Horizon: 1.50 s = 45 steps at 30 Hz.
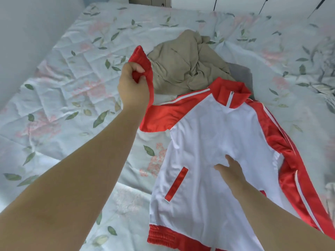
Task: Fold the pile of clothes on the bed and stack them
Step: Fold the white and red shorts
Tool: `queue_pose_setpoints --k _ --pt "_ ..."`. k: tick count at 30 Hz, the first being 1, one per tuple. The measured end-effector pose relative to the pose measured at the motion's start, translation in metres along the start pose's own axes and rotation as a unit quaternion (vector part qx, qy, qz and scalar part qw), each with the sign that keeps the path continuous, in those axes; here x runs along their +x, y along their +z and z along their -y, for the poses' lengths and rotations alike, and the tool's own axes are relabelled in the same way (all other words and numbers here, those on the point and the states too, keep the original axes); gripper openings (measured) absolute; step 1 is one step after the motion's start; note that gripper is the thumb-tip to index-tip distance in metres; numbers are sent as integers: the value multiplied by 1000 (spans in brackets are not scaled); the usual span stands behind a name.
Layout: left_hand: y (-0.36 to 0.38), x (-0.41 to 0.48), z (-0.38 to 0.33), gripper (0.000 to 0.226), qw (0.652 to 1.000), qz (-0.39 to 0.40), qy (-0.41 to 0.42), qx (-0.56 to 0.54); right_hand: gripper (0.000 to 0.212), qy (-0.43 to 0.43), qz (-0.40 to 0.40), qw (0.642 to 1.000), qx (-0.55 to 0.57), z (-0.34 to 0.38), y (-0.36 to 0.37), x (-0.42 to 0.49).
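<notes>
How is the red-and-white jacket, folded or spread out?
Mostly spread out: the jacket lies flat on the bed, front up. Only one sleeve is lifted, gripped by the left hand.

White/red jacket (213,142) lies front-up on floral bed cover (72,87), collar twd far side. L hand (133,86) pinches red sleeve cuff (143,60), lifted off bed; R hand (231,171) presses flat on jacket front. Crumpled beige garment (184,64) just beyond collar.

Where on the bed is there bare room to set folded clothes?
Bare quilt lies left of the left hand, up to the wall, and beyond the beige garment. Crowded: centre and right, where the red-and-white jacket lies spread against that garment.
</notes>
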<state>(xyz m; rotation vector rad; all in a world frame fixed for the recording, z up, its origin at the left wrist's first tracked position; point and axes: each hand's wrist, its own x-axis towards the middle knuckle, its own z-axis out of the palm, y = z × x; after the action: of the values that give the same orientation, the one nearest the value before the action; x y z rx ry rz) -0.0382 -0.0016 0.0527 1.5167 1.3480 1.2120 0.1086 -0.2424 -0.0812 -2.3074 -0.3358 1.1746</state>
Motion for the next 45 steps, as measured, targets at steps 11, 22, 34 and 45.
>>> queue_pose_setpoints --k 11,22,34,45 --pt "216 -176 -22 46 962 237 -66 -118 61 82 -150 972 163 -108 -121 6" --pt "310 -250 3 42 912 300 -238 -148 56 126 -132 969 169 -183 -190 36" --pt "270 -233 70 68 859 263 -281 337 70 233 -126 961 -77 -196 -180 55" --pt "295 -256 72 62 774 534 -309 143 27 123 -224 962 -93 -193 -191 48"
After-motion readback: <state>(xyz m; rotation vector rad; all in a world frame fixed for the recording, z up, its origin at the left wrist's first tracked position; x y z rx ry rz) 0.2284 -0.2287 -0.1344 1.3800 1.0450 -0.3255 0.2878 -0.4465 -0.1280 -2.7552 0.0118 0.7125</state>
